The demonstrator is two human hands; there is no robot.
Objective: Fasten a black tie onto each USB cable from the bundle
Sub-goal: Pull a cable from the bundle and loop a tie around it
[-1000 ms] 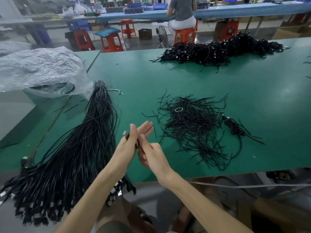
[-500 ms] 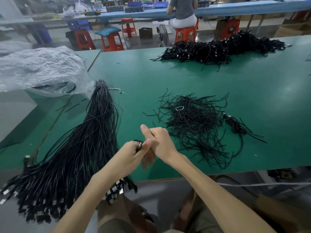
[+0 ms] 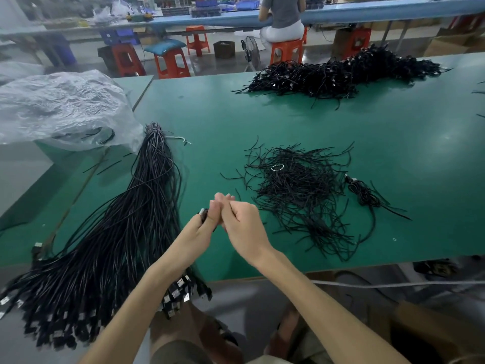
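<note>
USB cable [image 3: 203, 214] grasped in left hand [image 3: 198, 232], plug end pointing up, right hand [image 3: 242, 227] curled alongside, its hold unclear

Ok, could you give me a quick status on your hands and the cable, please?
Left hand grips USB cable, plug showing. Right hand curled against it, contents hidden. Tie pile right, cable bundle left; nothing blocking.
</note>
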